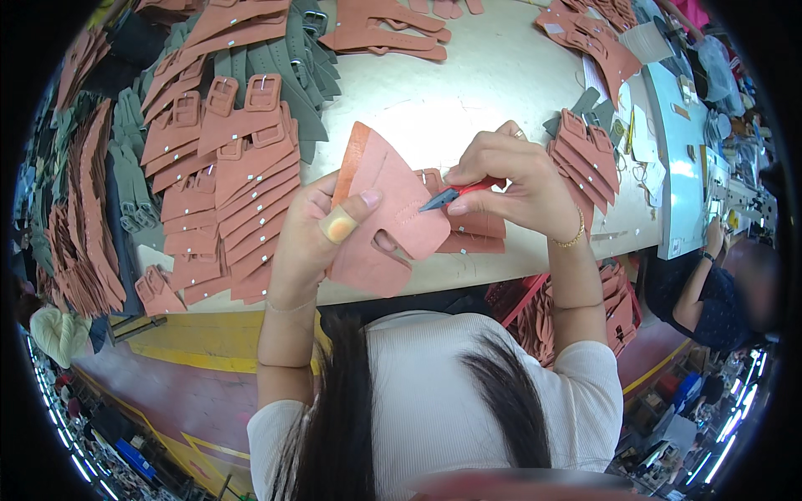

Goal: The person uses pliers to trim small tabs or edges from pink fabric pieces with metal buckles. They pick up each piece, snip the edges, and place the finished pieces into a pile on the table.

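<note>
"Left hand (pixel 307 230)?"
"Grip closed on a slotted salmon leather-look panel (pixel 388 190) — held above the surface's (pixel 376 104) near edge."
"Right hand (pixel 520 171)?"
"Grip closed around red-handled snips (pixel 443 198) — tips at the panel's stitching (pixel 407 213)."

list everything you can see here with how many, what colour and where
cut-out piece: one, salmon with orange strip, in the left hand
snips: one, red handles and dark blades, in the right hand
left stacks: many salmon pieces, table's left
green pieces: many, dark grey-green, upper left
far pieces: several, salmon, table's far side
right stack: several salmon pieces, table's right
table: one, pale, centre
basket: one, red, below the table's near edge, holding salmon pieces
co-worker: one, dark clothing, right
background clutter: uncountable, mixed colours, around the rim
bracelet: one, gold, right wrist
left hand: one, bare, band on thumb
right hand: one, bare
</note>
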`<state>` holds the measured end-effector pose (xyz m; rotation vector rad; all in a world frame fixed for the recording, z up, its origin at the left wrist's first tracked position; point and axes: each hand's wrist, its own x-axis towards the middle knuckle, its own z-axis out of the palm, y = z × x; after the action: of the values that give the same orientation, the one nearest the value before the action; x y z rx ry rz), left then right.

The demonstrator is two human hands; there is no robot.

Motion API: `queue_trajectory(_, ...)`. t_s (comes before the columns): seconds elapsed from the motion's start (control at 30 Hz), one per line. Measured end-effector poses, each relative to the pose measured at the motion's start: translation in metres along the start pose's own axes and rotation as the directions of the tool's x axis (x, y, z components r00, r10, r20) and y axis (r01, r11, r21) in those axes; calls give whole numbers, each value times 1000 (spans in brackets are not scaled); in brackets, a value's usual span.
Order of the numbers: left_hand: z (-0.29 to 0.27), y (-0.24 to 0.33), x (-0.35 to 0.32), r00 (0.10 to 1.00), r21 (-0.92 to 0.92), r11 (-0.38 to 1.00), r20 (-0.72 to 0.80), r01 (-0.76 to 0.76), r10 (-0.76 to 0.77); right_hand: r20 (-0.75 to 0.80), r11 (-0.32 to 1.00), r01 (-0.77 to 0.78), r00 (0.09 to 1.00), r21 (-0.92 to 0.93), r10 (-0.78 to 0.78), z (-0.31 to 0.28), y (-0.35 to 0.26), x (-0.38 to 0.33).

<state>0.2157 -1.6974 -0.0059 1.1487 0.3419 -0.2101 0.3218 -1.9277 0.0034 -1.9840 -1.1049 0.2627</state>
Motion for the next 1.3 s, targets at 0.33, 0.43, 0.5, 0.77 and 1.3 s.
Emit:
queue_trajectory(0.33, -1, 4, 1, 999, 38, 998, 28, -40, 39, -26, 999, 47, 999, -10, -47, -2, -1, 7)
queue_trajectory(0.43, -3, 7, 0, 998, 32, 999, 60, -33, 31, -22, 996, 60, 998, -62, -61, -2, 2, 8)
queue_trajectory(0.5, -3, 7, 0, 999, 33, 999, 30, -41, 40, -62, 997, 80, 995, -13, -81, -1, 3, 9)
queue_trajectory(0.77, 2, 2, 12, 992, 124, 985, -27, -120, 124, -15, 995, 69, 998, 75, -68, 15, -9, 11)
queue_trajectory(1.3, 1, -4, 24, 991, 91, 989, 74, -115, 108, 46, 995, 59, 997, 82, -63, 29, -7, 15)
